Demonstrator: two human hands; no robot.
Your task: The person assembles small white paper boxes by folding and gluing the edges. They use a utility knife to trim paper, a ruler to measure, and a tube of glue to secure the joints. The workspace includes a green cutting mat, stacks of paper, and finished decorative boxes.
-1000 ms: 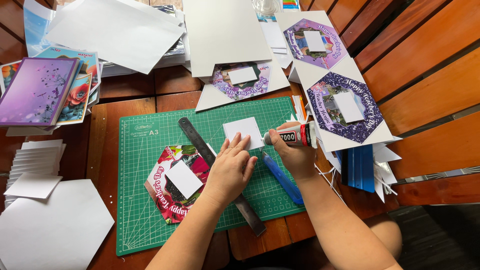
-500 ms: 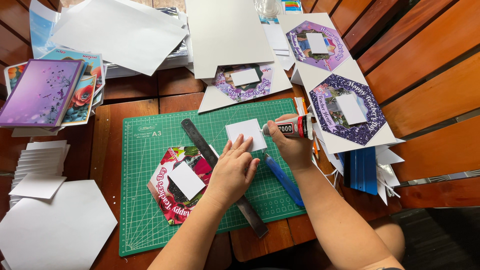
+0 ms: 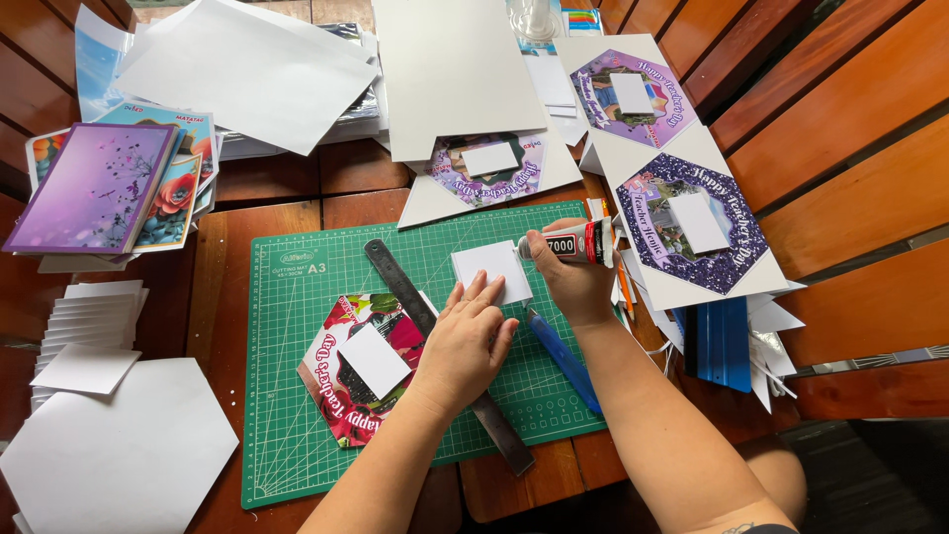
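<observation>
White card square (image 3: 491, 271) lies near the top of the green cutting mat (image 3: 297, 396), at about one o'clock from the mat's middle. At the far left, at nine o'clock, a stack of small white cards (image 3: 87, 316) sits above a large white hexagon (image 3: 109, 460), and a purple picture card (image 3: 94, 188) lies at ten o'clock on the wooden bench (image 3: 222, 297). On the mat, at seven o'clock from the square, lies a red floral hexagon card (image 3: 341, 381) with a white patch on it, and a dark metal ruler (image 3: 395, 287) runs slantwise past it and under the wrist. The left hand (image 3: 465, 341) lies flat, fingers spread, its fingertips (image 3: 479, 292) pressing the square's lower edge, so it pins rather than grips. Over the last second the square has turned slightly and this hand has crept a little further onto it. A blue-handled knife (image 3: 563, 361) lies at five o'clock from the square. The right hand (image 3: 573, 282) is clenched round a glue tube (image 3: 573, 242), held level, its nozzle end at the square's right edge; earlier it sat slightly further right, so the glue is probably being laid on the square now. Finished purple hexagon cards (image 3: 692, 227) lie at three o'clock.
</observation>
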